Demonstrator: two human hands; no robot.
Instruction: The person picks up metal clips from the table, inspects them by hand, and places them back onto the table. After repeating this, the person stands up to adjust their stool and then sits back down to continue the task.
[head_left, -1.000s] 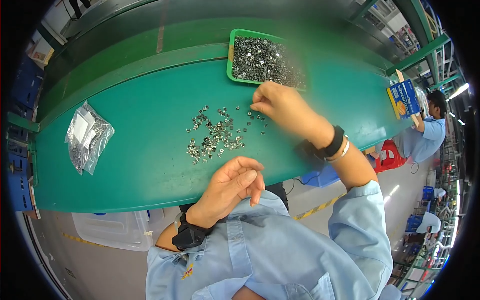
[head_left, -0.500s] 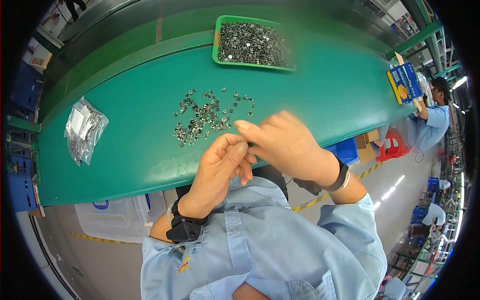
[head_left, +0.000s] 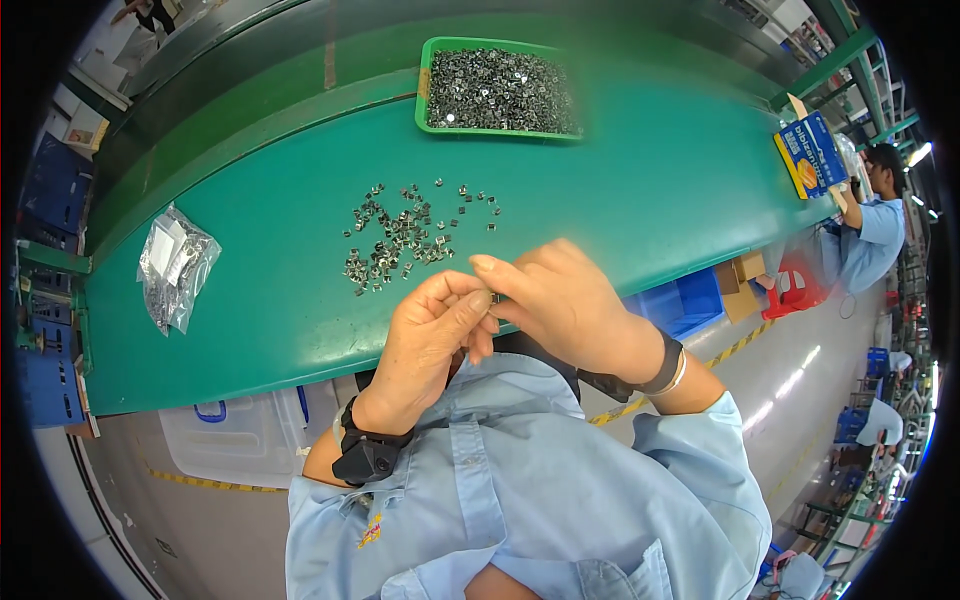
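My left hand [head_left: 430, 335] and my right hand [head_left: 565, 300] meet at the near edge of the green bench. Their fingertips are pinched together around a small metal part [head_left: 495, 298], mostly hidden by the fingers. Just beyond them, many similar small, squarish, silver-and-dark metal parts [head_left: 403, 236] lie loosely scattered on the mat. At the far side stands a green tray [head_left: 424, 100] heaped with the same kind of small metal pieces [head_left: 500, 92].
On the left lies a clear plastic bag [head_left: 175, 265] of metal parts with a white label. A blue and yellow box [head_left: 812, 155] stands at the right end, near a seated co-worker [head_left: 872, 235]. Below the bench are a clear lidded bin [head_left: 230, 440], blue bin [head_left: 685, 305] and red stool [head_left: 795, 290].
Both hands stay together with fingertips pinched. My right hand has shifted slightly left and down, and its thumb and fingers have changed position a little. The whole view has shifted slightly.
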